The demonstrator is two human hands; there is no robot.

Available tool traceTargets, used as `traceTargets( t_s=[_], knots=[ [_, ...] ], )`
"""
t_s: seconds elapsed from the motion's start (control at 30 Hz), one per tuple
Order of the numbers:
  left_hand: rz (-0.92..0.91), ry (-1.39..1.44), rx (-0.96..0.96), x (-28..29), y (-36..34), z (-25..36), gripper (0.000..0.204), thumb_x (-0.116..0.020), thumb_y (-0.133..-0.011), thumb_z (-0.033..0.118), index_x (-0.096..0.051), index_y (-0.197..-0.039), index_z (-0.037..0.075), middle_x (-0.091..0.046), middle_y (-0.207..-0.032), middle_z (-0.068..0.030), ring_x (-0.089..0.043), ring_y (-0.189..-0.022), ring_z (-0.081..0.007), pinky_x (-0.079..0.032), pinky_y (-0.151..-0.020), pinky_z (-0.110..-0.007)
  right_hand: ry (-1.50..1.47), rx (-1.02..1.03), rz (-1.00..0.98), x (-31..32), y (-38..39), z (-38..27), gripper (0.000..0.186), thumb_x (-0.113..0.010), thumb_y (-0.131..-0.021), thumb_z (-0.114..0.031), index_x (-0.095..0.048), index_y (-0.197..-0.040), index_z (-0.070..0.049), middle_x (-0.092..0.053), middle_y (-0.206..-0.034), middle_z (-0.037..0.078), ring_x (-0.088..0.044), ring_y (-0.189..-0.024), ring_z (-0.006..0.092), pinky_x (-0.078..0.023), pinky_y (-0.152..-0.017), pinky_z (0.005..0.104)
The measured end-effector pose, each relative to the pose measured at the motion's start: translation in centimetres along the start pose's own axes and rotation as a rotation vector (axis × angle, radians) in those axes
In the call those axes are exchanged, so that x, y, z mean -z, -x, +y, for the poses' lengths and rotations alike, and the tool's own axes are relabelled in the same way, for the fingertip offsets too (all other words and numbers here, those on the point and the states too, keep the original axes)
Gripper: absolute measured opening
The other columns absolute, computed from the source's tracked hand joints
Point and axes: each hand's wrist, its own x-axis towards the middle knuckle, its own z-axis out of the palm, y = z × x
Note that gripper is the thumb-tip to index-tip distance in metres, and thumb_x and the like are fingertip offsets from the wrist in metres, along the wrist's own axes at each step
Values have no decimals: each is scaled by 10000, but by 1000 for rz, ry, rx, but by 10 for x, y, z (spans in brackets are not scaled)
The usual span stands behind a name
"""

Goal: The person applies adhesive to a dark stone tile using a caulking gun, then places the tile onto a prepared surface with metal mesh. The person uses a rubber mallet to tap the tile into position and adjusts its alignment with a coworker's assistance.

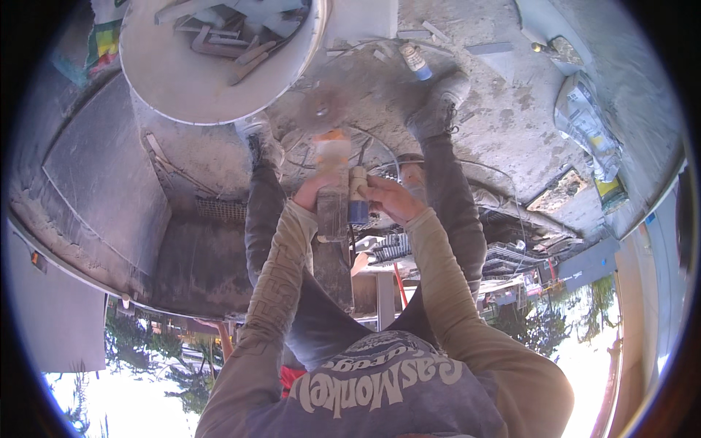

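Note:
My left hand (315, 191) is wrapped around the side of a dusty angle grinder (333, 212). The grinder has an orange band near its head, and its round disc (321, 109) is blurred at the far end, over the floor. Close beside the tool, my right hand (394, 198) has its fingers closed on a small white-and-blue cylinder (358, 196), held upright against the grinder's right side. Whether this is a bottle or a fitting is unclear. A similar white bottle with a blue end (416, 63) lies on the floor ahead, near my right shoe.
A large white bucket (197, 106) with grey offcuts inside stands at the far left. My shoes (442, 102) flank the grinder. Cables (387, 146) loop over the dusty floor (504, 109). Flat offcuts (491, 50) lie ahead, and a crumpled plastic bag (584, 124) lies right.

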Motion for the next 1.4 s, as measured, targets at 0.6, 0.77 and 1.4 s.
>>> traceTargets(
  t_s=[0.6,0.77,1.4],
  knots=[
    [7,511,-494,5,37,1,640,-664,-812,405,-549,-1251,-44,-590,-1276,-309,-605,-1183,-480,-488,-1015,-694,-670,576,600,202,-273,-173,540,-529,-1044,-448,-450,-1433,-81,-500,-1423,156,-542,-1223,323,-452,-1014,571],
    [-6,436,-677,22,72,37,695,-684,-776,408,-489,-1283,-25,-585,-1225,-324,-604,-1164,-504,-449,-1040,-741,-33,958,874,141,-152,-123,295,-547,-1049,-346,-512,-1161,-75,-616,-951,77,-624,-778,178,-521,-627,363],
    [-193,584,-830,130,145,30,596,-704,-726,319,-597,-1214,-4,-682,-1025,-174,-699,-934,-327,-621,-764,-506,1272,608,98,-240,-17,-2,529,-790,-893,-308,-572,-1222,44,-701,-1018,207,-701,-936,272,-544,-818,396]
  ],
)
